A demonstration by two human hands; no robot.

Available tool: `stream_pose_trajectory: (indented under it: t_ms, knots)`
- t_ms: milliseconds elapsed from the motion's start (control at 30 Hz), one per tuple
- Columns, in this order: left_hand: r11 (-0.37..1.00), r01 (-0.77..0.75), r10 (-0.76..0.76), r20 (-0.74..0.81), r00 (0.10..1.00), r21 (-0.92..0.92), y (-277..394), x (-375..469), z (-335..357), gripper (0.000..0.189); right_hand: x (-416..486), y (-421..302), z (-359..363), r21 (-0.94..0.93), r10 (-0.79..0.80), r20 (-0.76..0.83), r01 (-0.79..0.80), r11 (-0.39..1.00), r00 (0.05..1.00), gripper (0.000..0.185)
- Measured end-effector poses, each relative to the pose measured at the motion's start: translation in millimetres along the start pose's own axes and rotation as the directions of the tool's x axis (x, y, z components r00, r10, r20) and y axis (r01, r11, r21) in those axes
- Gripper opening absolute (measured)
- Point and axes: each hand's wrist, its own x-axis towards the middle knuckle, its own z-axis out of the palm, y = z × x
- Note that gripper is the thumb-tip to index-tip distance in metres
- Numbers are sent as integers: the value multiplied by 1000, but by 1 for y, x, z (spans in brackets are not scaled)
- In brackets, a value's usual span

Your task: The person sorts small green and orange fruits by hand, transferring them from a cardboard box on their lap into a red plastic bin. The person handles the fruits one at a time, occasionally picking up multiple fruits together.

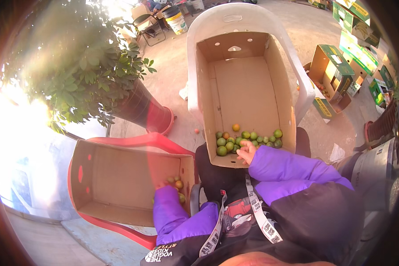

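Note:
In front of me an open cardboard box (242,89) rests on a white plastic chair, tilted towards me. Green and a few orange round fruits, possibly small tomatoes (221,151), lie along its near end. My right hand (247,152) reaches over the near wall to these fruits; whether it grips one is not clear. To the left, a second cardboard box (126,181) sits on a red plastic chair. My left hand (163,185) is inside it, beside a few green and orange fruits (179,184). Glare and the purple sleeve partly hide its fingers.
A leafy plant in a brown pot (143,106) stands at the upper left. Printed cardboard boxes (335,69) are stacked on the right. Farther back are a folding chair (150,28), a bucket (175,21) and part of a person. A small red fruit (197,131) lies on the floor.

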Motion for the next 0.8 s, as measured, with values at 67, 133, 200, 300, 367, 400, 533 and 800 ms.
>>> stream_pose_trajectory:
  t_ms: [67, 133, 200, 300, 367, 400, 533, 800]
  knots:
    - [918, 112, -111, 24, 994, -379, 2, -3, -2, 33, -2, -2, 2, -4, -11, 1, 11, 1000, 1000, 63]
    - [621, 205, -171, 125, 977, -756, 17, -9, -17, 24, -3, -6, -1, -15, -6, 30, 6, 1000, 1000, 62]
    - [459, 133, -127, 84, 988, -878, 48, -32, -52, 19, -4, -10, -4, -30, 20, 94, -17, 999, 995, 61]
    - [216, -288, 200, -246, 948, -933, 53, -19, -15, 16, -7, -16, 0, 70, 10, 345, -37, 997, 939, 61]
    - [12, -551, 466, -483, 741, -834, 92, -37, -10, 15, -21, -33, 8, 127, -23, 495, -47, 991, 869, 58]
    - [76, -574, 566, -438, 698, -816, 110, -54, -15, 14, -28, -42, 12, 159, -45, 570, -55, 986, 821, 56]
    - [103, -785, 848, -358, 390, -611, 148, -93, -33, 14, -34, -48, 15, 108, -66, 732, -20, 994, 678, 53]
    - [623, -442, 176, -435, 883, -645, 39, 6, 9, 31, 16, 21, 4, -171, -206, -236, 168, 971, 950, 66]
